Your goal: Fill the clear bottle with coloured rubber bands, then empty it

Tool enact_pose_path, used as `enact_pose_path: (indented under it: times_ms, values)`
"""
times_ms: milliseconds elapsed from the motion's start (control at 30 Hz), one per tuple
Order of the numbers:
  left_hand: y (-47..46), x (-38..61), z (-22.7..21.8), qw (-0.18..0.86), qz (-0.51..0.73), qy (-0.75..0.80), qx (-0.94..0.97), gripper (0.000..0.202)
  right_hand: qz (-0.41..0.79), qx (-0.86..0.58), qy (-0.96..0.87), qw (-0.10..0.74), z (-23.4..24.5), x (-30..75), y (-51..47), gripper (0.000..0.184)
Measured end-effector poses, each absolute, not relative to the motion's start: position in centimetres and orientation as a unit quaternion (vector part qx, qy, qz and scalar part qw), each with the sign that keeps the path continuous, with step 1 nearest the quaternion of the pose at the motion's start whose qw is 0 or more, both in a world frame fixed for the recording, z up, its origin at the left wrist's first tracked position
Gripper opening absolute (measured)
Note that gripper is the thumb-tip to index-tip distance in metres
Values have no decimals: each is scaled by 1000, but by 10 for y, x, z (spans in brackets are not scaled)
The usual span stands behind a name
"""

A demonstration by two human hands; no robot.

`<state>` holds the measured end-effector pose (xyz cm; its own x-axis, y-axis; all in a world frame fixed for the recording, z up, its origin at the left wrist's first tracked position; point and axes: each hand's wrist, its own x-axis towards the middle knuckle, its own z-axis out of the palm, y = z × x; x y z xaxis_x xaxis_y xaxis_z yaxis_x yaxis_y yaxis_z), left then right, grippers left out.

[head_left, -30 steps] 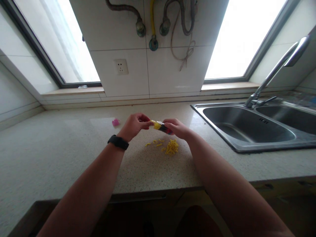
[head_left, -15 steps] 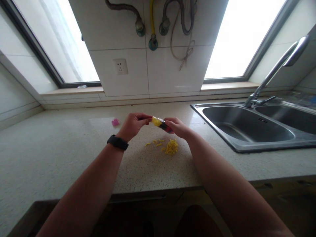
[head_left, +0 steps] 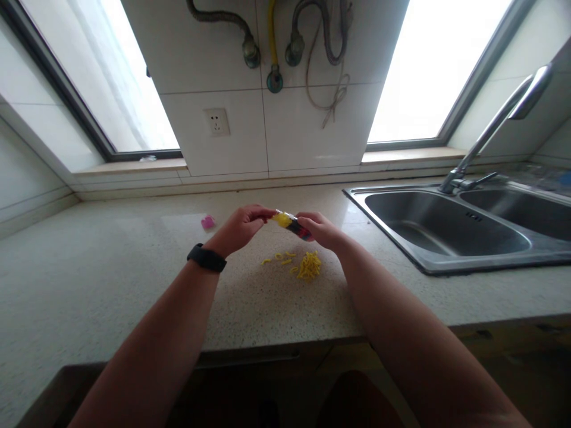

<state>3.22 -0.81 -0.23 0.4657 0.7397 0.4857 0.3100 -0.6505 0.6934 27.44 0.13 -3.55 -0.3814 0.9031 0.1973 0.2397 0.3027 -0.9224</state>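
Observation:
My right hand [head_left: 319,227] is wrapped round a small clear container [head_left: 294,225] with a dark and red label and yellow contents. It is held tilted above the counter, its yellow end up and to the left. At that end is my left hand [head_left: 250,223], fingertips pinched together; whatever is between them is too small to make out. Below the hands, a pile of small curved yellow pieces [head_left: 309,265] lies on the counter, with several loose pieces [head_left: 285,260] to its left. A small pink object [head_left: 207,222] rests left of my left hand.
The speckled pale counter [head_left: 111,279] runs along a tiled wall. To the right is a double steel sink [head_left: 446,223] with a tall faucet [head_left: 491,128]. Hoses [head_left: 273,35] and a socket [head_left: 216,122] are on the wall ahead. The counter's front edge is near my forearms.
My left hand's fingers have shifted slightly at the container's end, and its wrist has moved a little left. My right hand still grips the container. The view has moved slightly.

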Motion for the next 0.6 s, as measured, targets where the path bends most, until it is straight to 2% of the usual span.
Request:
enact_pose_path:
  times_ms: [267,467,600]
  values:
    - [-14,34,1,266,383,364,806,31,436,-399,-711,381,-35,274,1,27]
    - [-13,30,1,299,363,335,816,37,426,-399,-716,382,-34,273,-1,25]
    - [-15,31,2,298,355,341,818,29,426,-405,-721,368,-35,271,-2,25]
